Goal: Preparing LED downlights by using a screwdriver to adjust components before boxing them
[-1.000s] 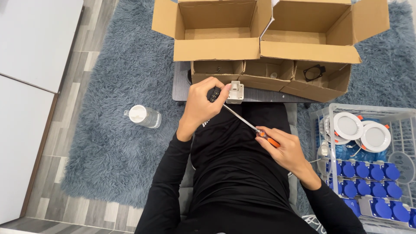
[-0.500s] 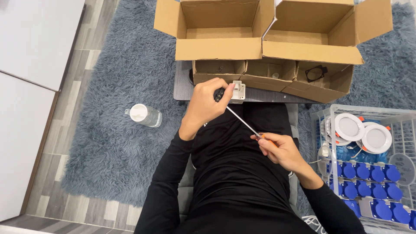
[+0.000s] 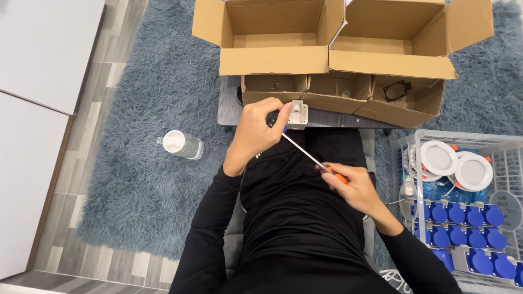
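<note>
My left hand (image 3: 256, 130) grips a small white boxy part (image 3: 298, 114) at the near edge of a small dark table (image 3: 229, 106). In my right hand (image 3: 351, 188) is a screwdriver (image 3: 308, 156) with an orange handle; its thin metal shaft runs up and left to the white part, with the tip hidden behind my left fingers. Both hands work above my lap, which is clothed in black.
Two large open cardboard boxes (image 3: 272, 38) (image 3: 403, 43) stand beyond the table, with smaller open boxes (image 3: 338, 92) in front. A white wire basket (image 3: 463, 201) at right holds round white lamps and several blue parts. A clear bottle (image 3: 182, 144) lies on the grey rug.
My hands stay in place. The right hand has shifted its grip on the orange handle, turning the screwdriver against the white part.
</note>
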